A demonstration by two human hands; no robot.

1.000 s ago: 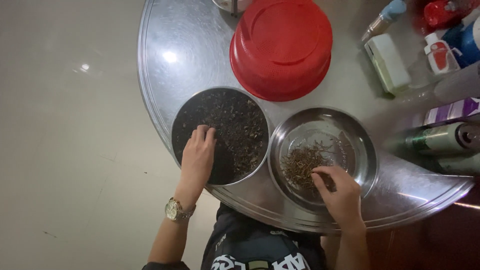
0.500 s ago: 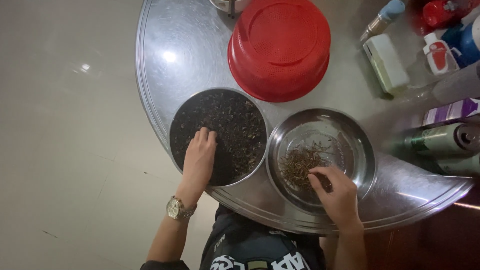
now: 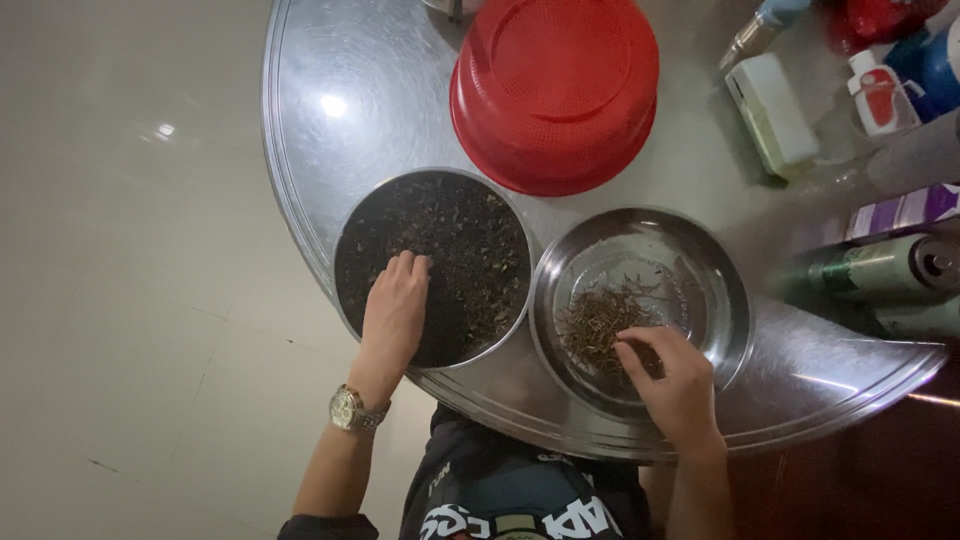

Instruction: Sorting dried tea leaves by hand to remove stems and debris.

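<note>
My left hand (image 3: pixel 395 305) lies flat, fingers loose, on the dark dried leaves in the round metal tray (image 3: pixel 350 235) at centre frame, while my right hand (image 3: pixel 675 375) pinches thin brown stems in the steel bowl (image 3: pixel 720 270) just beside it. Both sit on the round metal desk (image 3: pixel 330 80), with an upturned red basket (image 3: pixel 555 85) above them.

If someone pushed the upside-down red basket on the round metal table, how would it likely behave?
The red basket looks like thin perforated plastic, so it is probably light for its size. It rests rim-down on the smooth, shiny metal table, so a push would likely make it slide rather than tip. Its walls may flex a little if squeezed.
</note>
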